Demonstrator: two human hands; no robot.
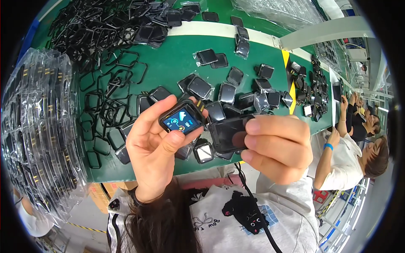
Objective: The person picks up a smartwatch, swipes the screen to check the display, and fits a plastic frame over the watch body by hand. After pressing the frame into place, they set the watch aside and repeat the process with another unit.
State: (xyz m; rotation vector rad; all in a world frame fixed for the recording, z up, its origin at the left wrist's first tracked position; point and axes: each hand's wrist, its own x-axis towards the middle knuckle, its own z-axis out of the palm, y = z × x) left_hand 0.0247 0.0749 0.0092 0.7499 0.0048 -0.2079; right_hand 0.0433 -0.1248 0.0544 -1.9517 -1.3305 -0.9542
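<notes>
two hands are both occupied. the left hand (154, 143) has thumb and fingers closed around the sides of a lit watch (181, 120), screen up, with the thumb tip at its lower edge. the right hand (280, 145) has bent fingers pinched on one side of a dark rounded piece (228, 135), which is just beside the watch; whether they touch, i cannot tell. both are held up over the near part of the green worktop (168, 69).

in my judgement, the watch could slip, because it is held only by its narrow sides, and it would fall onto the loose devices (215, 111) below. the dark piece could scratch the screen if its corner swings left. bare fingertips could also leave marks on the glass, or the thumb could press the display.

further out, a white-faced watch (204, 153) lies close to the near edge; a sleeve or the hanging black cable (249, 187) might sweep it off. toward the left edge, the open black frames (105, 109) lie tangled, so pulling one could drag others. at that same edge, the tall bagged stack (46, 139) looks heavy and slippery, and a push could make it slide.
</notes>
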